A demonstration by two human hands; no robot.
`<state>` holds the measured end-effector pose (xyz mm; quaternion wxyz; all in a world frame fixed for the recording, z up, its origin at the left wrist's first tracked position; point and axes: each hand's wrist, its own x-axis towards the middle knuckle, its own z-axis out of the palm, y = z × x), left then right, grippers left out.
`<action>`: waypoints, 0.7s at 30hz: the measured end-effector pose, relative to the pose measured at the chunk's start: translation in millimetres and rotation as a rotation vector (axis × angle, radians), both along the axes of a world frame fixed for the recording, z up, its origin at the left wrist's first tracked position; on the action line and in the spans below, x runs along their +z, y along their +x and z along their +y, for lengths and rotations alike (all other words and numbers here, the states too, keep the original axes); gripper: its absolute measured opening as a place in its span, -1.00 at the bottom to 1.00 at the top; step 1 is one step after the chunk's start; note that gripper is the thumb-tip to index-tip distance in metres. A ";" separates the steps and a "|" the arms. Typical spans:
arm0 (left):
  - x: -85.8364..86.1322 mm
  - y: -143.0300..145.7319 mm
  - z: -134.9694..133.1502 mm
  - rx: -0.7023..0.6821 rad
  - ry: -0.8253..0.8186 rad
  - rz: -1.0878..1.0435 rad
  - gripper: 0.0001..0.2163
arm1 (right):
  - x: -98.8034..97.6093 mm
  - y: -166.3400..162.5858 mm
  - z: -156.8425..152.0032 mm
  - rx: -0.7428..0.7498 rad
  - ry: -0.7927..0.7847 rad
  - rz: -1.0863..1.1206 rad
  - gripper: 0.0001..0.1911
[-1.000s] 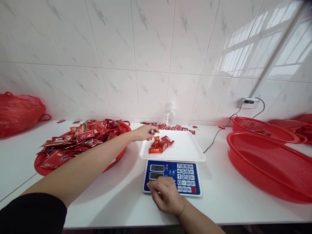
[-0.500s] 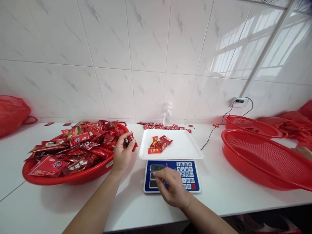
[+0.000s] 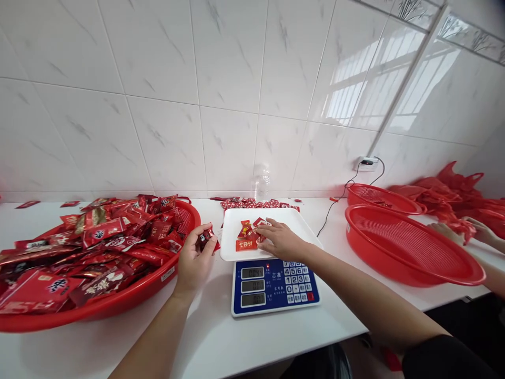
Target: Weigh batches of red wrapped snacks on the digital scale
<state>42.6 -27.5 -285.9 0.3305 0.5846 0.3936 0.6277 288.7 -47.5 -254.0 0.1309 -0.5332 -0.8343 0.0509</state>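
Left grip pinching packet, long axis toward tray, right grip on sachets

The left hand pinches a small red packet just left of the scale. The right hand lies on the scale's white tray, fingers spread over a little pile of packets. Left of the scale stands a red basket heaped with packets; right of it another red basket, with a co-worker's hands beyond

Glossy white wall tiles reflect windows above a white counter.
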 end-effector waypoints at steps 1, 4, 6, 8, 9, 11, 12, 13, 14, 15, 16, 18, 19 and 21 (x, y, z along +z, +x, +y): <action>0.4 0.6 -0.6 -0.006 -0.014 -0.005 -0.64 | -0.6 1.5 -2.9 0.003 0.004 0.011 -0.46; 0.6 2.0 -1.9 -0.024 -0.035 -0.018 -0.63 | -0.3 7.0 -11.3 0.002 0.033 0.044 -0.51; 0.1 2.3 -1.6 -0.032 -0.032 -0.019 -0.64 | 1.8 10.0 -14.2 -0.007 0.040 0.065 -0.57; -0.4 2.1 -0.7 -0.038 -0.028 -0.019 -0.64 | 4.4 11.2 -13.2 -0.047 0.035 0.092 -0.59; -0.5 2.0 -0.2 -0.039 -0.027 -0.021 -0.64 | 5.5 11.0 -11.3 -0.078 0.024 0.107 -0.55; -0.4 1.5 0.4 -0.038 -0.028 -0.027 -0.64 | 6.8 7.9 -5.1 -0.143 -0.025 0.133 -0.38; -0.1 1.3 0.4 -0.038 -0.027 -0.030 -0.64 | 6.9 5.1 -1.1 -0.164 -0.060 0.140 -0.28; 0.2 1.1 0.2 -0.036 -0.025 -0.031 -0.63 | 6.7 1.3 3.3 -0.171 -0.096 0.137 -0.19; 0.6 1.0 -0.2 -0.036 -0.024 -0.032 -0.63 | 6.1 -3.2 7.8 -0.165 -0.125 0.125 -0.14; 0.9 0.9 -0.6 -0.036 -0.026 -0.033 -0.63 | 5.1 -8.1 12.4 -0.150 -0.142 0.105 -0.10; 1.3 0.8 -1.0 -0.037 -0.031 -0.035 -0.63 | 3.8 -13.2 17.0 -0.130 -0.147 0.079 -0.09; 2.0 0.7 -1.6 -0.038 -0.044 -0.042 -0.63 | 0.2 -22.1 26.1 -0.086 -0.140 0.029 -0.11; 2.3 0.7 -1.7 -0.038 -0.052 -0.046 -0.63 | -1.9 -25.1 30.6 -0.068 -0.139 0.014 -0.13; 2.7 0.5 -1.6 -0.032 -0.064 -0.053 -0.63 | -5.5 -27.3 39.5 -0.036 -0.137 0.006 -0.20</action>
